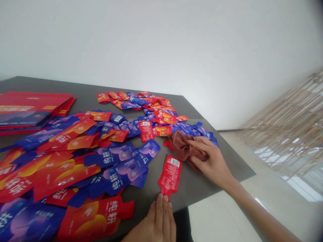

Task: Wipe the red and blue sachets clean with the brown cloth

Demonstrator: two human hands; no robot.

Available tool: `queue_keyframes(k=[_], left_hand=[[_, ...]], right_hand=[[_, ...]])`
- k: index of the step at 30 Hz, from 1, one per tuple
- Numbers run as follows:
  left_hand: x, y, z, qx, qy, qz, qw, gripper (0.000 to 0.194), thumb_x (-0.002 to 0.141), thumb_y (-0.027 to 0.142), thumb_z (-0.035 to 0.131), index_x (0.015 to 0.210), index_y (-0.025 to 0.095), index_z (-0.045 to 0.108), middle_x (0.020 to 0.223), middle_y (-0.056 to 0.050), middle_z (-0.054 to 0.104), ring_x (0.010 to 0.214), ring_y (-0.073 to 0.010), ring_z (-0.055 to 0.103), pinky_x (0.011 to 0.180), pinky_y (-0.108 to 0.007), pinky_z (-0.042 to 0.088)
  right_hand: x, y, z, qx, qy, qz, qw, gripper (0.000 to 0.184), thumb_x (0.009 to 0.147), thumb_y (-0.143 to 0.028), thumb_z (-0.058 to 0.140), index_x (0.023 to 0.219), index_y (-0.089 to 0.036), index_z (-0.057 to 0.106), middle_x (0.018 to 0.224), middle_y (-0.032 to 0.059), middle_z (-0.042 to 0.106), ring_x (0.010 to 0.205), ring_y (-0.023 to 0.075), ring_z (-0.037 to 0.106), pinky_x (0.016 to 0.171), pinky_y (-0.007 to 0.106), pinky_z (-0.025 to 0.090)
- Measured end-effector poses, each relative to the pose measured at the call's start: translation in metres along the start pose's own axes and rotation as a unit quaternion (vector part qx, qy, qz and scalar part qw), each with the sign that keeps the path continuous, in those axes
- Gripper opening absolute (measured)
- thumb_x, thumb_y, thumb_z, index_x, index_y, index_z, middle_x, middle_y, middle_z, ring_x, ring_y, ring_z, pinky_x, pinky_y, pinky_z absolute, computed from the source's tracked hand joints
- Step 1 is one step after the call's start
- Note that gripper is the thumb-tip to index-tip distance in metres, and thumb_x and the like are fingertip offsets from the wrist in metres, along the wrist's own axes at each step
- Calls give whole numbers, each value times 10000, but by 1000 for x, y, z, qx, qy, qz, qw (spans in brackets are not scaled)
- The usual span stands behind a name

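My right hand is closed round a crumpled brown cloth, held at the table's right side. Partly under the cloth, a small red piece of a packet shows. A single red packet lies flat on the grey tabletop with its printed back and barcode up. At the packet's narrow near end, the fingertips of my left hand rest on it, fingers straight and lying flat side by side. To the left spreads a heap of blue and red-orange packets.
Smaller piles of mixed packets and blue packets lie farther back. Flat red and blue bags are stacked at the left. The dark grey table ends at the right above a pale floor; a slatted wooden structure stands beyond.
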State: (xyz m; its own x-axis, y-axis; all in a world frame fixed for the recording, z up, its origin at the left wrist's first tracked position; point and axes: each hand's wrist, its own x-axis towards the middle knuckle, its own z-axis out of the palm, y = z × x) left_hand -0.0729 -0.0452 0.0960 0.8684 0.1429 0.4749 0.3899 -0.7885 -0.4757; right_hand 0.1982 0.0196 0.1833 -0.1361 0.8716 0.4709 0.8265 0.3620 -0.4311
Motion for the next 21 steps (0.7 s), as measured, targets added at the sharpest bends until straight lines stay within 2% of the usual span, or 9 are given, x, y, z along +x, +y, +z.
queue_keyframes(k=[5,9,12,15,19,21], left_hand=[[9,-11,-3,-75,-3,-26,997,282,1024,200,455,1110,109,708,1064,-117,783,986,-241,729,835,-384,492],[18,-21,-4,-94,-22,-62,993,367,1055,371,511,1284,138,679,1176,-111,748,1064,-275,698,879,-415,486],[21,-25,-3,-99,-61,-106,988,610,989,620,602,1434,203,612,1357,-174,688,1248,-387,654,972,-489,490],[21,-27,0,-131,-85,-147,977,781,862,757,693,1494,313,574,1485,-236,604,1372,-509,567,1013,-578,501],[16,-28,5,-173,-100,-196,960,821,761,844,718,1487,506,538,1486,-238,605,1367,-571,549,995,-725,500],[14,-29,7,-186,-102,-199,957,796,759,855,705,1474,551,531,1469,-233,621,1384,-576,528,984,-779,486]], right_hand=[[-12,24,-14,-26,167,58,984,383,861,-262,678,1234,-241,759,1256,93,701,1167,288,682,1000,455,560],[-32,62,-12,-85,234,90,964,413,837,-328,685,1225,-218,772,1217,115,692,1116,308,683,981,495,557],[-47,88,-8,-112,242,115,957,436,818,-346,691,1224,-213,778,1201,115,693,1076,305,685,951,488,562],[-56,102,-3,-117,245,124,954,442,818,-345,693,1233,-216,775,1180,107,695,1051,294,690,939,473,568],[-60,105,4,-127,247,117,954,424,827,-335,697,1231,-234,777,1211,102,692,1101,298,679,976,489,563],[-60,105,8,-128,244,116,954,431,830,-334,701,1246,-243,773,1230,104,690,1120,302,672,992,506,556]])
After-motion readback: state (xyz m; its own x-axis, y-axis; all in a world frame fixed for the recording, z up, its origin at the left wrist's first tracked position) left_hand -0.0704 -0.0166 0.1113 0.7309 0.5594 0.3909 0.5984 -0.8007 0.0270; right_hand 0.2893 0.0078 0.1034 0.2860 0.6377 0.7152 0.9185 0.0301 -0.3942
